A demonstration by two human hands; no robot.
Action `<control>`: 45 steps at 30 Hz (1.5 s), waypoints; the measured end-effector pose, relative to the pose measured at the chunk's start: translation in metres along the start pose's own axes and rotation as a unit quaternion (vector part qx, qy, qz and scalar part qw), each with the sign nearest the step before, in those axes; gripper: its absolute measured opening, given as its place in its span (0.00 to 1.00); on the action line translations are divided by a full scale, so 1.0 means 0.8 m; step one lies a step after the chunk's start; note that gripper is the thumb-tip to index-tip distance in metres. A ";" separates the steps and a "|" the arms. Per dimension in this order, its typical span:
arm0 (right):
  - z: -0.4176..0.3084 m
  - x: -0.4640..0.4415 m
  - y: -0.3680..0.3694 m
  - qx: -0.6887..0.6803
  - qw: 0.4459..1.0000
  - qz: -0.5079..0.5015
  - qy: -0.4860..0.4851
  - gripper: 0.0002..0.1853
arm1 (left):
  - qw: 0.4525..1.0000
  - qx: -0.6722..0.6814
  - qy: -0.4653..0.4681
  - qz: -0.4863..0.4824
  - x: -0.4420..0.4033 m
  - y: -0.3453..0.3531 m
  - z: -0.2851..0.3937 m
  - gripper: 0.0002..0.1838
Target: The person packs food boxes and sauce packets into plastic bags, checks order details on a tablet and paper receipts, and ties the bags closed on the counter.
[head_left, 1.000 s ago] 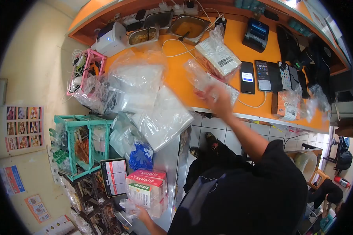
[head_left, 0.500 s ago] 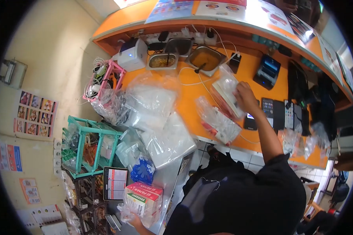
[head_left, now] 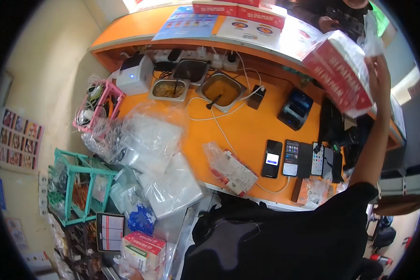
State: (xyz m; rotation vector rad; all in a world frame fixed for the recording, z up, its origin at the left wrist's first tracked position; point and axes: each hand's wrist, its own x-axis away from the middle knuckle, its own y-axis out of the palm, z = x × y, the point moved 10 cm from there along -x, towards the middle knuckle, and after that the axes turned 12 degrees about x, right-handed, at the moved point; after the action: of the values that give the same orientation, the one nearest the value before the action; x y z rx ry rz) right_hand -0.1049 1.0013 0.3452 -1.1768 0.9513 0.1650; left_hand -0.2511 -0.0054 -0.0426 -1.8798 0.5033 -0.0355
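Note:
My right hand [head_left: 378,70] is raised over the counter's far right side, closed around the gathered top of a clear plastic bag [head_left: 374,39]. Inside that bag hang red-and-white "SI PAMAN" food boxes [head_left: 340,77], tilted. At the bottom left, only a bit of my left hand [head_left: 136,275] shows, closed at the clear plastic bag [head_left: 123,268] around another stack of "SI PAMAN" boxes [head_left: 144,254]; most of this hand is hidden. On the orange counter [head_left: 191,133], a bagged flat red-and-white box [head_left: 235,175] lies near the front edge.
Several phones [head_left: 271,158] lie beside a black printer [head_left: 295,108]. Metal food pans [head_left: 221,91] with sauces stand at the back. Plastic bags [head_left: 154,140] cover the left side, near a green basket [head_left: 86,186]. Across the raised ledge stands another person [head_left: 331,21].
My right hand has lifted the bagged boxes from the counter up and right toward the ledge. My view has shifted right; my left hand sits lower, mostly out of frame.

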 end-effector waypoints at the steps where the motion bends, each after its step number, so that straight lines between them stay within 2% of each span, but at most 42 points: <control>1: 0.018 -0.029 0.013 -0.014 1.000 0.005 -0.026 0.09 | 0.994 0.107 -0.037 0.007 0.005 0.004 -0.014 0.35; 2: 0.049 -0.050 0.038 -0.109 0.994 -0.001 0.020 0.08 | 0.986 0.156 -0.044 0.033 0.014 0.005 -0.032 0.33; 3: 0.108 -0.076 0.075 0.011 1.000 -0.025 -0.009 0.08 | 0.984 0.167 -0.021 0.056 0.018 0.014 -0.042 0.31; 4: 0.166 -0.095 0.117 -0.005 0.998 -0.029 -0.059 0.10 | 0.984 0.145 0.045 0.094 0.032 0.020 -0.039 0.29; 5: 0.199 -0.109 0.139 0.181 0.966 0.066 -0.173 0.12 | 0.985 0.114 0.091 0.090 0.041 0.030 -0.043 0.27; 6: 0.235 -0.132 0.172 0.178 0.970 0.026 -0.165 0.13 | 0.969 0.172 0.073 0.163 0.051 0.001 -0.019 0.27; 7: 0.251 -0.143 0.198 0.161 0.979 -0.025 -0.121 0.14 | 0.954 0.283 -0.098 0.024 0.046 0.036 -0.047 0.25; 8: 0.263 -0.149 0.216 0.162 0.982 -0.058 -0.081 0.15 | 0.895 0.330 -0.283 -0.096 0.066 0.073 -0.070 0.23; 9: 0.266 -0.155 0.224 0.171 0.981 -0.071 -0.054 0.16 | 0.841 0.378 -0.370 -0.114 0.080 0.076 -0.076 0.22; 12: 0.233 -0.171 0.222 0.220 0.974 -0.056 0.003 0.19 | 0.819 0.475 -0.321 -0.017 0.061 0.022 -0.047 0.20; 14: 0.189 -0.171 0.187 0.229 0.972 0.006 0.047 0.21 | 0.878 0.428 -0.187 0.104 0.045 -0.030 -0.027 0.18; 17: 0.040 -0.134 0.127 0.136 0.977 0.138 0.088 0.24 | 0.916 0.325 -0.169 0.164 -0.017 -0.128 0.002 0.14; 18: -0.036 -0.114 0.123 0.067 0.979 0.174 0.078 0.25 | 0.943 0.261 -0.149 0.144 -0.018 -0.128 0.003 0.13; 19: -0.131 -0.086 0.125 -0.022 0.979 0.195 0.050 0.26 | 0.937 0.302 -0.153 0.090 -0.015 -0.105 -0.007 0.13; 21: -0.355 -0.007 0.135 -0.189 0.953 0.223 -0.080 0.16 | 0.909 0.384 -0.162 -0.013 0.001 -0.056 -0.019 0.13; 22: -0.488 0.033 0.120 -0.312 0.927 0.139 -0.154 0.14 | 0.885 0.438 -0.152 0.056 0.002 -0.068 -0.024 0.12; 23: -0.621 0.077 0.106 -0.429 0.879 0.039 -0.204 0.12 | 0.855 0.482 -0.142 0.127 0.002 -0.082 -0.025 0.12; 24: -0.727 0.125 0.115 -0.578 0.775 -0.115 -0.231 0.11 | 0.829 0.529 -0.125 0.128 0.000 -0.079 -0.026 0.12; 25: -0.822 0.178 0.087 -0.600 0.720 -0.164 -0.308 0.13 | 0.801 0.574 -0.108 0.129 0.000 -0.076 -0.027 0.12; 26: -0.914 0.233 0.059 -0.615 0.657 -0.221 -0.377 0.16 | 0.766 0.619 -0.142 0.093 0.000 -0.059 -0.031 0.11; 27: -0.991 0.280 0.020 -0.635 0.569 -0.290 -0.435 0.11 | 0.724 0.664 -0.175 0.058 0.001 -0.041 -0.031 0.10; 28: -1.056 0.321 -0.011 -0.646 0.503 -0.329 -0.471 0.08 | 0.738 0.655 -0.158 0.032 -0.009 -0.047 -0.026 0.10; 29: -1.115 0.358 -0.049 -0.649 0.463 -0.310 -0.518 0.08 | 0.751 0.645 -0.142 0.004 -0.018 -0.053 -0.024 0.10; 31: -1.234 0.446 -0.107 -0.617 0.375 -0.331 -0.608 0.09 | 0.822 0.561 -0.090 -0.014 -0.021 -0.048 -0.016 0.09; 32: -1.287 0.495 -0.128 -0.580 0.338 -0.356 -0.651 0.09 | 0.825 0.557 -0.090 -0.012 -0.022 -0.048 -0.016 0.11; 34: -1.378 0.601 -0.144 -0.497 0.323 -0.304 -0.746 0.09 | 0.823 0.559 -0.094 -0.028 -0.025 -0.056 -0.012 0.15; 36: -1.448 0.745 -0.102 -0.301 0.346 -0.230 -0.858 0.09 | 0.816 0.569 -0.097 -0.024 -0.021 -0.053 -0.009 0.17; 39: -1.483 0.807 -0.100 -0.277 0.451 -0.093 -0.843 0.11 | 0.801 0.587 -0.116 -0.014 -0.011 -0.053 -0.014 0.19; 41: -1.489 0.833 -0.093 -0.285 0.446 -0.031 -0.848 0.09 | 0.772 0.622 -0.133 -0.008 -0.005 -0.050 -0.022 0.19; 42: -1.487 0.842 -0.087 -0.289 0.443 -0.002 -0.849 0.08 | 0.785 0.607 -0.127 0.011 -0.003 -0.049 -0.021 0.19; 45: -1.480 0.848 -0.086 -0.282 0.419 0.009 -0.863 0.09 | 0.777 0.619 -0.117 0.000 -0.007 -0.048 -0.019 0.18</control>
State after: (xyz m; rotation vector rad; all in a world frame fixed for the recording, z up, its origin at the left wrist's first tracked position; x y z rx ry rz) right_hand -0.2923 -0.2565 -0.1544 -0.8602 -1.1021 1.4831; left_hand -0.2477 -0.0059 -0.0010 -0.5560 0.1838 -0.1023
